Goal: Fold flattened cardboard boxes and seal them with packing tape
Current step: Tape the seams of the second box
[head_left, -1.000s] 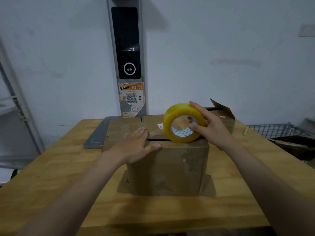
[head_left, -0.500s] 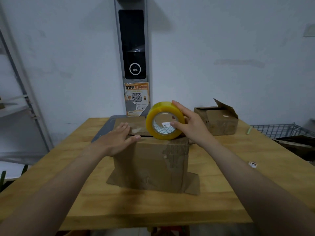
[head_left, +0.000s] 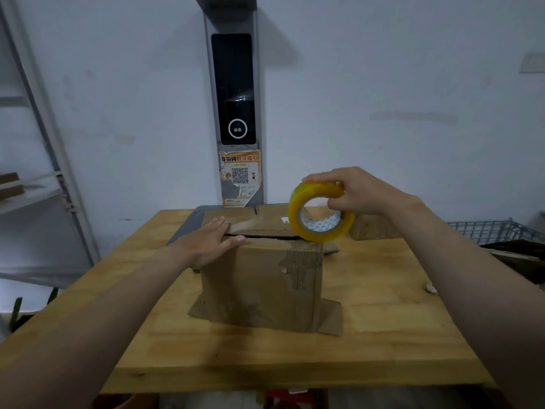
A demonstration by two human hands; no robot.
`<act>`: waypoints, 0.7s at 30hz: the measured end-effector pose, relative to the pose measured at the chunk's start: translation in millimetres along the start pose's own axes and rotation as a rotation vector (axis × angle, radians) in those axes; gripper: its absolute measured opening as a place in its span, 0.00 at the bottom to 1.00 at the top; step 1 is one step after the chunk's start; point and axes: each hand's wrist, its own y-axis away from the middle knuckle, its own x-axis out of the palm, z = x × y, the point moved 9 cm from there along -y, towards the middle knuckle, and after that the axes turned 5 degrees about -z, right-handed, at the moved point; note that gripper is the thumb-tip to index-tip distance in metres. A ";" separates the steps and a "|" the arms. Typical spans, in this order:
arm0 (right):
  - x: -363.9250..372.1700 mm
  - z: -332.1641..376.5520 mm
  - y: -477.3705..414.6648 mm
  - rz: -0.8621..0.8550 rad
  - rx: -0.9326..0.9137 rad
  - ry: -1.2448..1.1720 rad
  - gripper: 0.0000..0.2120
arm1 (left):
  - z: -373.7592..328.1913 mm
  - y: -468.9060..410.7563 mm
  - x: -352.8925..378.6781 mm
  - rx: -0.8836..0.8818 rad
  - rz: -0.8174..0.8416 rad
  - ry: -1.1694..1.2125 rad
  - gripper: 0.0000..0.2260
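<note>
A worn brown cardboard box (head_left: 259, 284) stands upright in the middle of the wooden table (head_left: 383, 335), its bottom flaps splayed on the wood and its top flaps folded shut with a dark gap along the seam. My left hand (head_left: 209, 242) lies flat on the box's top left corner, fingers straight. My right hand (head_left: 356, 193) grips a yellow roll of packing tape (head_left: 320, 215) by its upper rim, with the roll standing on edge over the box's top right corner. A pale strip of tape runs across the top towards my left fingers.
A second small cardboard box (head_left: 371, 230) sits behind my right forearm. A grey flat scale (head_left: 188, 225) lies behind the main box, below a wall terminal with a QR poster (head_left: 240, 178). A wire basket (head_left: 489, 231) is at the right, metal shelving (head_left: 44, 178) at the left.
My right hand has carried the tape roll to the right along the box top and now grips it from above. My left hand has stayed on the top left corner.
</note>
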 end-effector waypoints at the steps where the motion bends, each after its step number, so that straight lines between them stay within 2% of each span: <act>1: -4.1 -0.5 2.8 0.011 -0.002 0.020 0.31 | -1.3 0.5 -0.1 -0.003 -0.002 0.008 0.47; 3: -9.2 -1.1 7.4 0.033 -0.001 0.044 0.32 | -1.7 0.5 0.0 0.002 -0.007 0.009 0.43; 10: -11.5 -16.4 21.6 0.154 0.023 0.168 0.30 | -2.1 1.0 -0.4 -0.001 -0.021 0.006 0.41; 14: 0.6 -32.1 40.0 0.185 0.059 0.147 0.30 | 3.9 -2.9 0.8 -0.002 -0.037 -0.001 0.45; 17: 12.7 -39.6 53.7 0.209 0.062 0.115 0.30 | 1.5 0.0 1.3 -0.022 -0.038 -0.002 0.43; 21: 25.2 -46.2 66.2 0.215 0.059 0.119 0.29 | 0.0 1.3 1.2 -0.035 -0.044 0.002 0.47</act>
